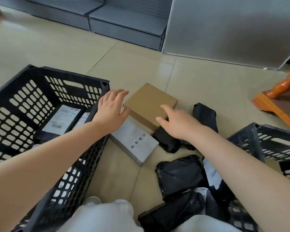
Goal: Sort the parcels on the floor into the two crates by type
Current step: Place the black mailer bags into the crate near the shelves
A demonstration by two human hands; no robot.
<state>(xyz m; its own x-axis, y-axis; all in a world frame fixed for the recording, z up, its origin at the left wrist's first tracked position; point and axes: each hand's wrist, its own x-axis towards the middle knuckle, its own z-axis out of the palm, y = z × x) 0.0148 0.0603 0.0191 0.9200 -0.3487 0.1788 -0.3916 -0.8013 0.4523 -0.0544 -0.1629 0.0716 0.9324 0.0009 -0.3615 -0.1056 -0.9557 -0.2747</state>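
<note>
From the head view, both bare hands reach toward a flat brown cardboard box (150,104) lying on the tiled floor (57,52) between two black crates. The left hand (111,108) hovers at the box's left edge with fingers straight and spread, holding nothing; whether its thumb touches the cardboard I cannot tell. The right hand (176,122) lies at the box's near right corner, fingers loosely extended, index finger over the top face and thumb at the near edge, not curled round it.

The brown box lies partly on a grey box (135,144) marked with a row of small round symbols, which lies just beside the left crate (45,91). That crate, a black slotted plastic one, holds black mailer bags with a white shipping label (62,118) showing. The right crate (273,144), also black and slotted, stands at the right edge, well apart from the left one.

Black plastic parcels lie on the floor: one (205,115) just right of the brown box, another (179,175) nearer the person, more bunched below it.

Grey metal shelving (127,22) runs along the far side. An orange wooden furniture leg (285,87) stands at right.
</note>
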